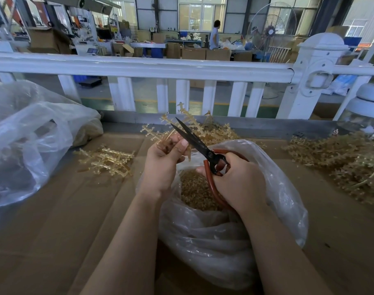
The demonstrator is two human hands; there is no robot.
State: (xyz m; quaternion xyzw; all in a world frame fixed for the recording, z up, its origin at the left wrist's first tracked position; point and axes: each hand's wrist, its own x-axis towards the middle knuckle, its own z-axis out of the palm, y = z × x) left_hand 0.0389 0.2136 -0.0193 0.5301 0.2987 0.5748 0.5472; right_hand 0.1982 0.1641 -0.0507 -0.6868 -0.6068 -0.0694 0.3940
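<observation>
The clear plastic bag (224, 241) lies open nearest me on the cardboard (75, 209) and holds small amber cut pieces (194, 192). Above its mouth, my right hand (239, 179) grips the red handles of the scissors (194, 141). The dark blades point up and left, crossing in front of my left thumb. My left hand (162, 162) grips an amber plastic sprue (158, 134) beside the blades. Loose sprues (107, 159) lie farther left. A white railing (139, 64) stands beyond.

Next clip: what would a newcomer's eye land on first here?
At the centre, the right hand grips black scissors with red handles. The blades point up past the amber plastic branch held in the left hand. Directly beneath sits an open clear bag holding small amber bits, and more branches lie piled at left and at right on the cardboard.
</observation>
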